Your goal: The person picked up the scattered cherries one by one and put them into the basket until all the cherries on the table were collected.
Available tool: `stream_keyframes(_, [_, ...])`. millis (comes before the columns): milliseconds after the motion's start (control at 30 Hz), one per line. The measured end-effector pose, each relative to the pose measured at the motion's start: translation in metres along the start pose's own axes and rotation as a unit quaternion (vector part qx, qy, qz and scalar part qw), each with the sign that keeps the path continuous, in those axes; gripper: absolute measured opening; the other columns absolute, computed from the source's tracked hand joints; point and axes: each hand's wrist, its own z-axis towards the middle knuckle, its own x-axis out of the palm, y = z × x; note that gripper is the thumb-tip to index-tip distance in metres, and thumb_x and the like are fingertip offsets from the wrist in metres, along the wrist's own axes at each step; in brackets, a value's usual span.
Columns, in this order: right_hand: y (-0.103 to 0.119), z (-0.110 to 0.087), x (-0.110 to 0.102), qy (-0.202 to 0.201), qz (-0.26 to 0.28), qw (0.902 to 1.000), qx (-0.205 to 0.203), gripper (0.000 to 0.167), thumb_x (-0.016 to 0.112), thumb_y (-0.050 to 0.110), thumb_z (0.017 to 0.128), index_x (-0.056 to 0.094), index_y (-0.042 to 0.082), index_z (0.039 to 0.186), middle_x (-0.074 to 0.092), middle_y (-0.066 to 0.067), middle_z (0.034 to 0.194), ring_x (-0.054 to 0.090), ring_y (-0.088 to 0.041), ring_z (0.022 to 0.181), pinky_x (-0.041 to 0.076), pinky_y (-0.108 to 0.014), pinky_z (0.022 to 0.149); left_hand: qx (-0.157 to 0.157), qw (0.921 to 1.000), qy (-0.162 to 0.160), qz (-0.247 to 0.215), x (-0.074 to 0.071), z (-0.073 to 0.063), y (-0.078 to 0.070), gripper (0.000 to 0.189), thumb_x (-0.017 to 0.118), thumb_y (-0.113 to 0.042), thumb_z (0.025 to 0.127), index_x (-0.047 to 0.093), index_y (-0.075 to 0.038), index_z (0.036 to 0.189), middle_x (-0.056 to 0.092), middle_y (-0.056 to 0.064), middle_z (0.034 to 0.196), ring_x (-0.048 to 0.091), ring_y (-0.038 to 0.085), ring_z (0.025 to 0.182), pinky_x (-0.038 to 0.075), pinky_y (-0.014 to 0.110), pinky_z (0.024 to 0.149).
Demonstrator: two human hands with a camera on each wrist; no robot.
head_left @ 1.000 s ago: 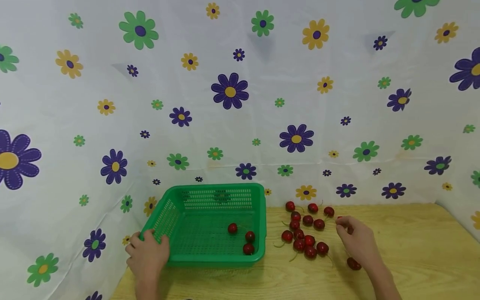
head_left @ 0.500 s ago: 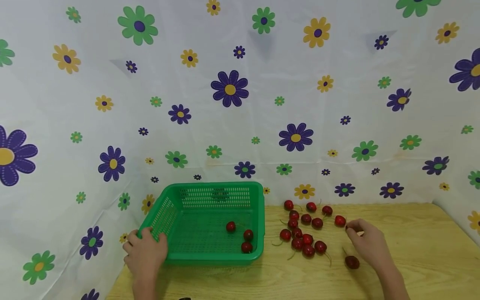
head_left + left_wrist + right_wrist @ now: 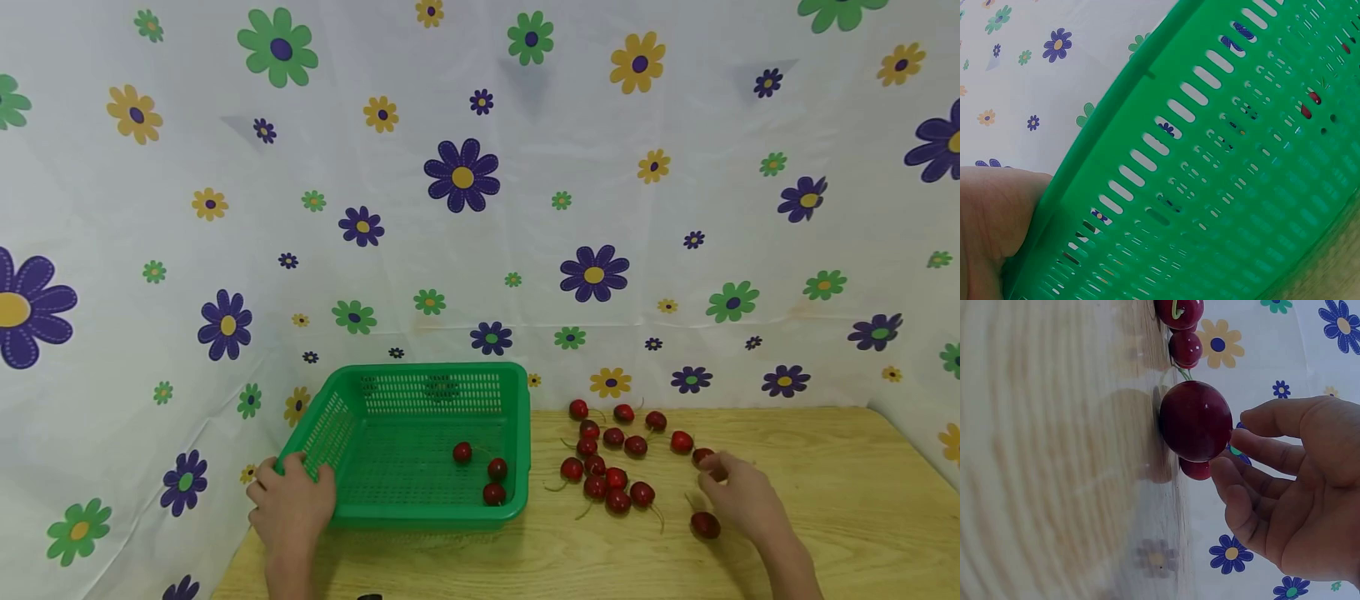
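Cherry [image 3: 702, 455] at Fingertips of Right Hand [image 3: 742, 493], Green Basket [image 3: 420, 518] Well Apart to the Left

The cherry sits on the wooden table [image 3: 862, 517], just beyond and left of the right hand, which is far nearer to it than the left hand [image 3: 291, 504]. The right fingers are half curled, a gap showing between thumb and the rest; the fruit is partly covered, so whether they have hold of it cannot be told. It looks round, with no clear long axis, and its stem cannot be made out.

A darker cherry [image 3: 705, 525] lies on the near side, below the fingers, its stem pointing away; it looms in the right wrist view and looks the likeliest to be brushed. Just left of the fingertips rests a brighter cherry [image 3: 682, 442]. Past it, loose cherries [image 3: 595, 487] spread toward the basket, lying between it and the hand; its right wall stands beyond them. Inside, toward that wall, are three cherries [image 3: 493, 494]. At the basket's far left side, the left hand grips the rim, fingers curled over it. Flowered cloth [image 3: 675, 125] hangs behind.
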Motion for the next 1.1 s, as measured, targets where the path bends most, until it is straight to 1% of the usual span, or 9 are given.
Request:
stream_keyframes(167, [0.0,0.001,0.002,0.028,-0.002,0.9996,0.005,0.034,0.055,0.014,0.095,0.059,-0.011,0.117,0.066,-0.02,0.099,0.061,-0.023,0.081,0.051,-0.038,0.068,0.002,1.0,-0.001,0.001,0.001,0.001,0.0,0.054,0.042,-0.029,0.097,0.039,0.009,0.135,0.02,0.043,0.138,0.022,0.061,0.124,0.03,0.078,0.088])
stream_keyframes(367, [0.002,0.002,0.008,0.059,0.001,0.9983,0.003,0.031,0.059,0.015,0.095,0.062,-0.009,0.116,0.068,-0.013,0.095,0.063,-0.021,0.081,0.053,-0.039,0.068,-0.002,1.0,0.001,0.002,0.001,0.001,0.0,0.055,0.042,-0.03,0.097,0.038,0.009,0.135,0.019,0.042,0.139,0.022,0.06,0.124,0.03,0.078,0.088])
stream_keyframes(567, [0.002,0.002,0.013,0.072,-0.001,0.9973,-0.012,0.024,0.062,0.015,0.095,0.067,-0.002,0.112,0.068,-0.007,0.091,0.064,-0.02,0.081,0.053,-0.039,0.069,-0.005,1.0,0.006,0.002,0.001,0.001,0.0,0.055,0.042,-0.03,0.097,0.038,0.009,0.136,0.019,0.042,0.138,0.021,0.061,0.124,0.029,0.077,0.089])
stream_keyframes(733, [0.004,0.001,0.013,0.086,-0.006,0.9962,-0.016,0.021,0.063,0.016,0.094,0.069,0.001,0.108,0.068,-0.005,0.092,0.064,-0.019,0.082,0.053,-0.039,0.07,-0.004,1.0,0.007,0.001,0.001,0.0,0.001,0.054,0.042,-0.03,0.097,0.038,0.008,0.135,0.019,0.042,0.138,0.022,0.061,0.124,0.029,0.077,0.088])
stream_keyframes(967, [0.006,-0.001,0.015,0.096,-0.006,0.9949,-0.031,0.016,0.064,0.014,0.093,0.072,0.003,0.102,0.069,-0.005,0.092,0.063,-0.02,0.082,0.053,-0.042,0.072,0.001,1.0,0.0,-0.001,0.002,0.001,0.001,0.054,0.042,-0.03,0.097,0.038,0.009,0.135,0.019,0.042,0.137,0.022,0.06,0.123,0.03,0.077,0.088])
stream_keyframes(1100, [0.009,0.0,0.017,0.103,-0.016,0.9943,-0.023,0.016,0.064,0.012,0.092,0.073,0.003,0.102,0.069,-0.004,0.091,0.063,-0.018,0.08,0.054,-0.042,0.074,0.001,1.0,0.0,0.0,0.001,0.001,0.001,0.054,0.041,-0.029,0.097,0.039,0.009,0.135,0.019,0.042,0.138,0.022,0.06,0.123,0.03,0.077,0.088])
